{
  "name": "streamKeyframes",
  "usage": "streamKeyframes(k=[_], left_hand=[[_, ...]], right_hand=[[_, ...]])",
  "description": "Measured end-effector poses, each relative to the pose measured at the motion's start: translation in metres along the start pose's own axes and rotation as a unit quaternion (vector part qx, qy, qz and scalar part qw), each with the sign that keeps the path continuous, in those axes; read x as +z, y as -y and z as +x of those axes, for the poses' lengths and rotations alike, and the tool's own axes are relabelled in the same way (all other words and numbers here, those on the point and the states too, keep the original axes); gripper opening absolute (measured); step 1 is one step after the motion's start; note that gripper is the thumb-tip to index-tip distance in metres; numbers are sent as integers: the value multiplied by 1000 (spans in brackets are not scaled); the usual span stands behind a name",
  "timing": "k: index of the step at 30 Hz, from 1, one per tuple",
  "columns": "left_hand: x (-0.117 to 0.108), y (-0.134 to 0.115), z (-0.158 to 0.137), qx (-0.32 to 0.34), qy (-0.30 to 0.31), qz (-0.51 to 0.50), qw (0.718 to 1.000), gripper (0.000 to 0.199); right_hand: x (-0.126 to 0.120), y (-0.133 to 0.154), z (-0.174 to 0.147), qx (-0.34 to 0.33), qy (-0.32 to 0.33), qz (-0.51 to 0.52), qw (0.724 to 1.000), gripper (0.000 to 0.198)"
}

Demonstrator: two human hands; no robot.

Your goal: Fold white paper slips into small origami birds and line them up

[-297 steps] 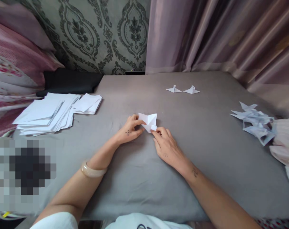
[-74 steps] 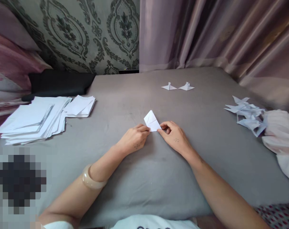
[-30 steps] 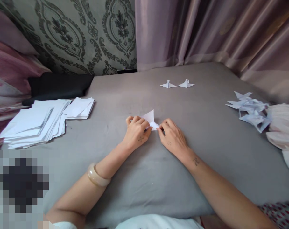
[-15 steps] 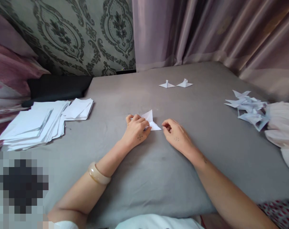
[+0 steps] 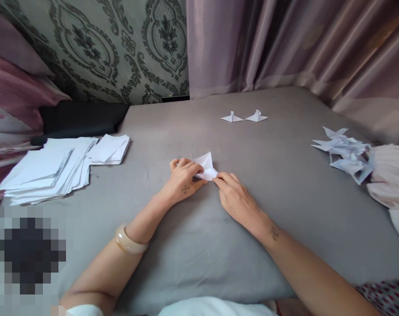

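Note:
A small folded sheet of white paper [image 5: 206,164] lies on the grey cloth-covered surface [image 5: 199,245], with one pointed flap standing up at its far side. My left hand [image 5: 184,177] rests over its left part, fingers curled and thumb at the near edge, hiding that side of the folds. At the paper's right corner, my right hand [image 5: 234,193] pinches the tip between thumb and fingers. A pale bangle [image 5: 130,240] circles my left forearm.
Stacked white sheets [image 5: 48,171] and a smaller paper pile [image 5: 110,149] lie left, by a black folded item [image 5: 84,118]. Two folded paper figures [image 5: 231,117] stand at the back. Several more paper figures [image 5: 346,151] are heaped right, beside pale fabric [image 5: 389,169].
My right hand has moved left from beside the paper and now grips its right corner, which has lifted or bent inward. My left hand has shifted slightly left, still on the paper.

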State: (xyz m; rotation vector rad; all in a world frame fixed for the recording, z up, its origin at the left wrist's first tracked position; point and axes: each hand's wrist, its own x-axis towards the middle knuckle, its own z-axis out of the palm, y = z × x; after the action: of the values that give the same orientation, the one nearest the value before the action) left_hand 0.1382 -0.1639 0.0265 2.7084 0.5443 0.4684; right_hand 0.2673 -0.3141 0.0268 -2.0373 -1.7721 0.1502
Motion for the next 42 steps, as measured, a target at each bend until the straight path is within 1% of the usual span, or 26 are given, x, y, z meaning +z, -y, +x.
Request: streamKeyframes(k=[2, 5, 8, 11, 13, 15, 17, 18, 21, 25, 28, 31, 34, 38, 42], left_hand=[[-2, 3, -2, 10, 9, -12, 1000, 13], [-3, 5, -3, 29, 5, -9, 1000, 24], [-1, 2, -4, 36, -32, 9, 999, 34], [1, 0, -5, 19, -94, 29, 995, 43], [1, 0, -7, 14, -125, 33, 992, 39], [3, 2, -10, 17, -136, 33, 990, 26], [5, 2, -12, 25, -121, 25, 992, 13], [6, 2, -12, 31, -109, 17, 993, 10], [10, 1, -13, 51, -77, -20, 996, 13], [13, -1, -14, 66, -61, -57, 994, 19], [13, -1, -14, 92, -45, -62, 993, 22], [11, -2, -14, 124, -22, -39, 991, 24], [8, -3, -14, 147, 10, 6, 989, 26], [5, -5, -15, 158, 42, 67, 984, 29], [3, -7, -16, 154, 81, 108, 979, 33]], right_hand=[[-1, 1, 0, -5, 5, -17, 1000, 37], [-1, 2, 0, -9, 15, -38, 999, 39], [0, 2, -1, -10, 21, -52, 998, 41], [2, 2, -2, -13, 19, -64, 998, 42], [3, 2, -2, -14, 16, -68, 997, 41], [4, 1, -2, -15, 15, -66, 998, 41], [4, 0, -2, -17, 14, -64, 998, 42], [4, 0, -2, -16, 14, -65, 998, 42], [2, 1, -2, -15, 18, -66, 998, 43], [-1, 4, -2, -17, 30, -66, 997, 44], [-7, 3, -2, -20, 46, -44, 998, 45], [-13, -3, -2, -18, 61, 7, 998, 45], [-19, -14, -1, -9, 71, 61, 996, 44], [-26, -27, 1, 28, 64, 109, 992, 43], [-33, -34, 2, 73, 61, 134, 986, 40]])
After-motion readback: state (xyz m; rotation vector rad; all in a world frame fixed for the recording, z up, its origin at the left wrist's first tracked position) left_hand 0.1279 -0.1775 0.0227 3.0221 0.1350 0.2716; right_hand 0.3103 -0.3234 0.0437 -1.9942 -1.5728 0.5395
